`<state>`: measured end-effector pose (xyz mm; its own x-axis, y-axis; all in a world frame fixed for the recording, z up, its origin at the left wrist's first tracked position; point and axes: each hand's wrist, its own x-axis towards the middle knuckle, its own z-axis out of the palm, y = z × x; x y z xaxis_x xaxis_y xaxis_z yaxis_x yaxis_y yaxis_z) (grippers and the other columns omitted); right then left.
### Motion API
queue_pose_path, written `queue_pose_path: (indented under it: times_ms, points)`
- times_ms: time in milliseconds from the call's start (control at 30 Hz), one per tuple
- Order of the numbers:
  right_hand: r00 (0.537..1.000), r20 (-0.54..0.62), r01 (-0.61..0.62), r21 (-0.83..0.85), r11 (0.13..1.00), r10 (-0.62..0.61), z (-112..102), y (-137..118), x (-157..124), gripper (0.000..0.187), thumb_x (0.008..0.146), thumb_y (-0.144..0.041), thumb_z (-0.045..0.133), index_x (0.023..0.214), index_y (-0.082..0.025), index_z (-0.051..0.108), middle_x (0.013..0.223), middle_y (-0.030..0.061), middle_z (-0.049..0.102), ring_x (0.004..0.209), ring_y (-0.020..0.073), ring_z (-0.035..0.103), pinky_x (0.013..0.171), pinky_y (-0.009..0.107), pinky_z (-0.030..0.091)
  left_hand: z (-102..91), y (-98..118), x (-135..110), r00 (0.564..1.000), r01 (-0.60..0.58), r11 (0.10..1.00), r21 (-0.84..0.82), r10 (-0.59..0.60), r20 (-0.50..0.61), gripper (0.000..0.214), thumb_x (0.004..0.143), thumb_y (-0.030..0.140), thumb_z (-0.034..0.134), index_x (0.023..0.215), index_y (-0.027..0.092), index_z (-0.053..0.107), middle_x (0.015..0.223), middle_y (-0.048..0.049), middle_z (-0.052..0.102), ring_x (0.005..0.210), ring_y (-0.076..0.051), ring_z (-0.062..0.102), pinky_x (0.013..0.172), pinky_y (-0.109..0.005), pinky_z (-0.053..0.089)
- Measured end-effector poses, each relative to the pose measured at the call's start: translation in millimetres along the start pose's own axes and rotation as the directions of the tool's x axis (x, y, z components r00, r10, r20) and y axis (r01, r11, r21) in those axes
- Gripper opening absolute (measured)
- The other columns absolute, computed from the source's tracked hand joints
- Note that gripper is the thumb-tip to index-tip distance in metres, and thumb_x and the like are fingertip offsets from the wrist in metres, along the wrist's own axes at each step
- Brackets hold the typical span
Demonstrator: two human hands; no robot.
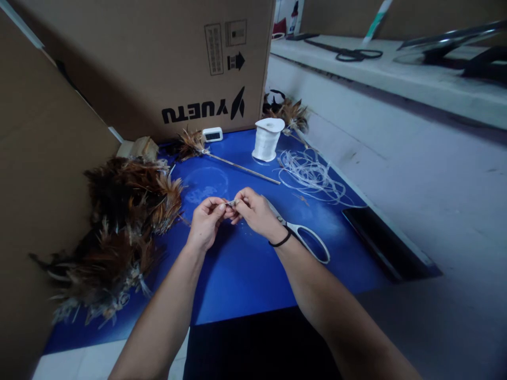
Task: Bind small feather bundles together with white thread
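My left hand (206, 222) and my right hand (255, 212) meet above the blue tabletop (237, 279). Both are closed, with thumbs and fingertips pinching a small, pale, thin piece (231, 202) between them; its kind is too small to make out. Beside my right wrist, partly covered by it, lie white-handled scissors (325, 248). Beyond my hands a thin stick with brown feathers (245, 170) at its far end rests on the table. A white spool (266, 143) stands behind, left of a tangle of clear strips (312, 177).
Bunches of brown feathers (134, 195) are heaped along the left side. A small white digital display (213, 134) sits before a large cardboard box (138, 63). A black flat device (390, 245) lies by the right wall. Black scissors (352, 55) rest on the ledge above.
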<state>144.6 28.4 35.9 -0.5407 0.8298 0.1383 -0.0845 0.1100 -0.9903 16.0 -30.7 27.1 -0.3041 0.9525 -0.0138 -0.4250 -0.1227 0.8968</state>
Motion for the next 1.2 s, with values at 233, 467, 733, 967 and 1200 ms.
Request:
queue_pose_path:
  times_ms: [233, 467, 733, 967, 1200]
  points:
    - [0.999, -0.007, 0.048, 0.002, 0.999, -0.048, -1, 1, -1, 0.009, 0.085, -0.027, 0.048, 0.083, -0.019, 0.046, 0.068, -0.0031, 0.06, 0.054, 0.0113, 0.065, 0.051, 0.026, 0.057, 1.0, 0, 1, 0.998, -0.062, 0.997, -0.04, 0.063, 0.011, 0.024, 0.065, 0.024, 0.078, 0.075, 0.014, 0.059, 0.084, -0.0016, 0.065, 0.067, -0.008, 0.063, 0.066, -0.021, 0.054]
    - [0.995, -0.013, 0.097, 0.101, 0.99, -0.096, 1, -2, -2, 0.012, 0.085, -0.029, 0.049, 0.082, -0.019, 0.046, 0.068, -0.003, 0.061, 0.055, 0.0108, 0.064, 0.054, 0.028, 0.058, 2.6, 2, -2, 0.991, -0.123, 0.99, -0.073, 0.127, 0.05, 0.02, 0.07, 0.023, 0.075, 0.077, 0.015, 0.058, 0.086, -0.001, 0.063, 0.067, -0.007, 0.062, 0.067, -0.021, 0.054]
    - [0.999, 0.018, 0.024, 0.221, 0.975, -0.029, 0, -11, -2, 0.019, 0.08, -0.03, 0.057, 0.095, -0.018, 0.053, 0.07, -0.0023, 0.063, 0.063, 0.0119, 0.065, 0.056, 0.027, 0.058, 0.5, 4, -2, 0.987, -0.142, 0.99, -0.011, 0.143, 0.077, 0.018, 0.072, 0.023, 0.073, 0.077, 0.015, 0.058, 0.089, -0.0019, 0.062, 0.07, -0.008, 0.062, 0.069, -0.022, 0.053]
    - [0.998, -0.033, 0.052, 0.144, 0.988, -0.047, 1, -5, 0, 0.023, 0.08, -0.039, 0.061, 0.081, -0.016, 0.058, 0.065, -0.0015, 0.063, 0.055, 0.0101, 0.062, 0.055, 0.025, 0.057, 0.1, 2, -2, 0.988, -0.135, 0.991, 0.003, 0.134, 0.071, 0.019, 0.071, 0.024, 0.074, 0.077, 0.015, 0.058, 0.09, -0.0023, 0.062, 0.072, -0.009, 0.063, 0.073, -0.025, 0.054]
    - [0.983, -0.071, 0.169, 0.003, 0.986, -0.168, 0, 0, -1, 0.026, 0.086, -0.043, 0.054, 0.081, -0.018, 0.054, 0.069, -0.0015, 0.061, 0.058, 0.0099, 0.061, 0.054, 0.023, 0.054, 1.4, 1, -2, 0.979, -0.197, 0.979, 0.042, 0.194, 0.066, 0.018, 0.073, 0.026, 0.072, 0.077, 0.015, 0.057, 0.094, -0.0028, 0.061, 0.073, -0.01, 0.063, 0.075, -0.027, 0.055]
